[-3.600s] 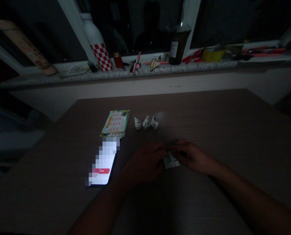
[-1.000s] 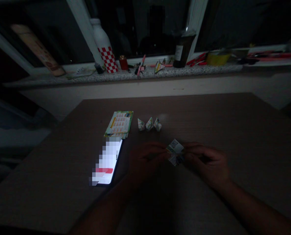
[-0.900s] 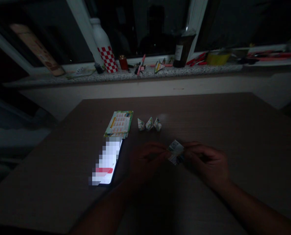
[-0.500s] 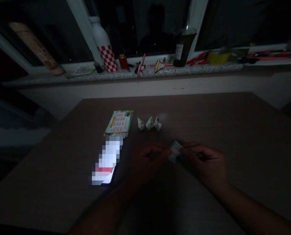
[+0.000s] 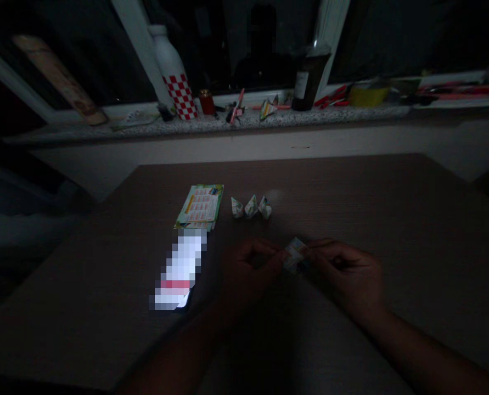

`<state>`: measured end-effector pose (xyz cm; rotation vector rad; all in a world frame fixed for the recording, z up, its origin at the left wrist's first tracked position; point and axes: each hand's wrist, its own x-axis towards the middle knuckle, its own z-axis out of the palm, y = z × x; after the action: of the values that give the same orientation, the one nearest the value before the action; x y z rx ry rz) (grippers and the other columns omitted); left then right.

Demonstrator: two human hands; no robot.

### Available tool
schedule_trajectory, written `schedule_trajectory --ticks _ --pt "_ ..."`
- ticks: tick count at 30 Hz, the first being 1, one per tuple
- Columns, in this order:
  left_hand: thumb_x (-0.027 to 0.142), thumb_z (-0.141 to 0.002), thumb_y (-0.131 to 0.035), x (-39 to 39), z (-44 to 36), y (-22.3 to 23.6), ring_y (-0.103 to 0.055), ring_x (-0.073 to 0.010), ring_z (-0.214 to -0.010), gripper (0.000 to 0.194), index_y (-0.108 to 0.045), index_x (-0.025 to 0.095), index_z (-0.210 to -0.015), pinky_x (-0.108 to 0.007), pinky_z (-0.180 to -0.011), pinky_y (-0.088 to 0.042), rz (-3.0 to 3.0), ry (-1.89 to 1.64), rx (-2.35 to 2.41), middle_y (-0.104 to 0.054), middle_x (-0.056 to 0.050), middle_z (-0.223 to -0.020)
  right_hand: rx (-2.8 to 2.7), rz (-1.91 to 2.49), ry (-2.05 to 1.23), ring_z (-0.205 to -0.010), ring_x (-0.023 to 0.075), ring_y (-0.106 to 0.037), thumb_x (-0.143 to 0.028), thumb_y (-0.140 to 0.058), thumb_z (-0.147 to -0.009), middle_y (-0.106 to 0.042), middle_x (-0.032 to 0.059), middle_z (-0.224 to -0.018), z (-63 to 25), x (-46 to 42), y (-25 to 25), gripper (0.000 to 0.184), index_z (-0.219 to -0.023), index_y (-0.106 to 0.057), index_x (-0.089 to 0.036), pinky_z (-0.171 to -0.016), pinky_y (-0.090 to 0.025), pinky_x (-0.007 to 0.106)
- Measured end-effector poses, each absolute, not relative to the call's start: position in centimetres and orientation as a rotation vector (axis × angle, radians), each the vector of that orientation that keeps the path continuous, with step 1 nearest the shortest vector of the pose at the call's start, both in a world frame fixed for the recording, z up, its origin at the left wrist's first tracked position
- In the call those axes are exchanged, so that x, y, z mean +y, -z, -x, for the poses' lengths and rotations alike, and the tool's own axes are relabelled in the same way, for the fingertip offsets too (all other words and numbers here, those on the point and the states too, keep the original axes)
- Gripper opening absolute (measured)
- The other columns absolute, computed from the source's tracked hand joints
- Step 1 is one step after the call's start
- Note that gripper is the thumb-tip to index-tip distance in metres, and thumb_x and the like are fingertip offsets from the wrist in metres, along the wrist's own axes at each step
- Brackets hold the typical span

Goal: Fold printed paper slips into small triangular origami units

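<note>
A small square of folded printed paper (image 5: pixel 294 254) is pinched between my two hands above the table, one corner pointing away from me. My left hand (image 5: pixel 254 269) grips its left corner between thumb and forefinger. On the opposite corner, the fingertips of my right hand (image 5: pixel 345 271) are closed. Beyond my hands, three small folded paper figures (image 5: pixel 251 207) with pointed tips stand in a row. To their left lies a stack of printed calendar sheets (image 5: pixel 201 206). The dim light hides the finer folds of the paper.
A lit phone (image 5: pixel 180 269) lies left of my left hand on the brown table (image 5: pixel 392 208). Along the windowsill (image 5: pixel 228 126) behind stand a red-checked white bottle (image 5: pixel 176 82), a small red jar (image 5: pixel 206 102), a dark cup (image 5: pixel 308 82) and a yellow roll (image 5: pixel 367 96).
Both hands keep their pinch on the folded paper, in almost the same place. The picture is slightly darker; nothing on the table has moved.
</note>
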<state>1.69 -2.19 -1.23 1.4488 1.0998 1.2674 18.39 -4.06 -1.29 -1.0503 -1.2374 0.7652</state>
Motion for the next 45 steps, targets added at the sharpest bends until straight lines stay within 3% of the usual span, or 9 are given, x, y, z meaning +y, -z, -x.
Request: schedule_trajectory --ticks 7,20,26,40,45 --pt "0.025 -0.071 -0.073 -2.06 -2.05 1.25 -0.065 -0.0147 -0.077 0.023 -0.066 0.017 -0.092 -0.023 -0.068 -0.052 -1.323 -1.143 1.025 -0.070 -0.003 -0.086 -1.335 1.045 -0.759 -0.062 0.0135 -0.068 -0.014 -0.072 -0.072 -0.073 0.0042 -0.072 -18.44 -3.95 1.61 0.007 -0.067 -0.071 -0.019 -0.054 -0.053 0.020" --pt "0.025 -0.071 -0.072 -1.81 -2.30 1.19 -0.065 -0.0131 -0.067 0.013 -0.071 0.015 -0.080 -0.021 -0.061 -0.051 -1.211 -1.095 1.068 -0.072 -0.002 -0.074 -1.333 1.084 -0.800 -0.060 0.0120 -0.067 -0.015 -0.073 -0.071 -0.072 0.0020 -0.071 -18.30 -3.93 1.65 0.006 -0.069 -0.069 -0.019 -0.055 -0.053 0.019" --pt "0.025 -0.072 -0.071 -1.89 -2.31 0.90 -0.066 -0.0139 -0.069 0.012 -0.071 0.016 -0.080 -0.022 -0.064 -0.051 -1.222 -1.136 1.116 -0.073 -0.002 -0.076 -1.250 1.075 -0.935 -0.066 0.0139 -0.069 -0.013 -0.074 -0.065 -0.074 0.0008 -0.075 -17.91 -3.82 1.79 0.023 -0.086 -0.067 -0.021 -0.058 -0.056 0.021" --pt "0.029 -0.076 -0.070 -2.26 -2.43 1.27 -0.067 -0.0145 -0.074 0.012 -0.073 0.019 -0.082 -0.022 -0.067 -0.051 -1.348 -1.124 1.156 -0.074 -0.002 -0.080 -1.223 1.186 -1.019 -0.048 0.0066 -0.053 -0.017 -0.073 -0.065 -0.058 -0.0042 -0.055 -18.06 -3.74 1.16 0.015 -0.068 -0.057 -0.018 -0.045 -0.043 0.016" --pt "0.030 -0.076 -0.069 -2.19 -2.22 1.20 -0.067 -0.0156 -0.073 0.014 -0.072 0.018 -0.083 -0.024 -0.066 -0.052 -1.345 -1.115 1.139 -0.073 -0.003 -0.079 -1.177 1.167 -1.112 -0.048 0.0088 -0.058 -0.019 -0.076 -0.064 -0.063 -0.0042 -0.055 -18.47 -3.66 0.96 0.021 -0.078 -0.061 -0.019 -0.047 -0.047 0.018"
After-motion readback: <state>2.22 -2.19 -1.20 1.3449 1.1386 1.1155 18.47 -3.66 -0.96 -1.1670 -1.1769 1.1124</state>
